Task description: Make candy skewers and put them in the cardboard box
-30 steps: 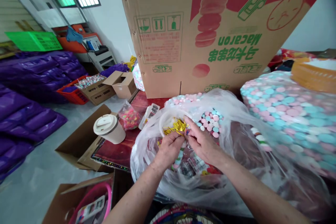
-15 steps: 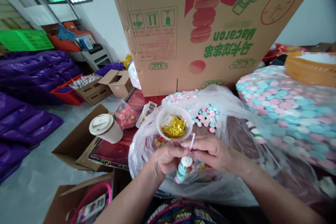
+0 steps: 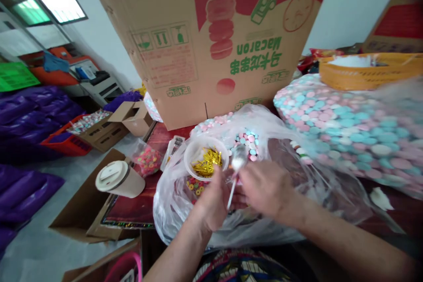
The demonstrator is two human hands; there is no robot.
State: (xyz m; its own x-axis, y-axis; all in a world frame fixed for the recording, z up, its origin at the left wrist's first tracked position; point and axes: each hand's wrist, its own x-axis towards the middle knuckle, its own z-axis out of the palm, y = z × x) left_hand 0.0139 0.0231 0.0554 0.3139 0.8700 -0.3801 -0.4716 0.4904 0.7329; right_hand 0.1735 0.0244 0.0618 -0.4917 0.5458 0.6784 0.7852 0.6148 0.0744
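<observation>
A candy stick with a pale, wrapped top points away from me, its white stick slanting down toward me; motion blurs the candy. My right hand is closed around it just below the candy, fingers smeared. Close on the left, my left hand has its thumb raised and its fingers stretched out behind the white stick. I cannot tell whether they touch it. Just beyond the left thumb stands a round white bowl of gold twist ties. Small ring-shaped candies lie under its near rim.
Clear plastic sheeting covers the table's middle, with loose pastel candies on it. A large bag of candies fills the right, below an orange basket. A tall carton blocks the back. A lidded cup stands left.
The candy stick has flipped: its candy end pointed toward me and now points away. My right hand has shifted its hold, my left fingers have opened out, and the view has turned right.
</observation>
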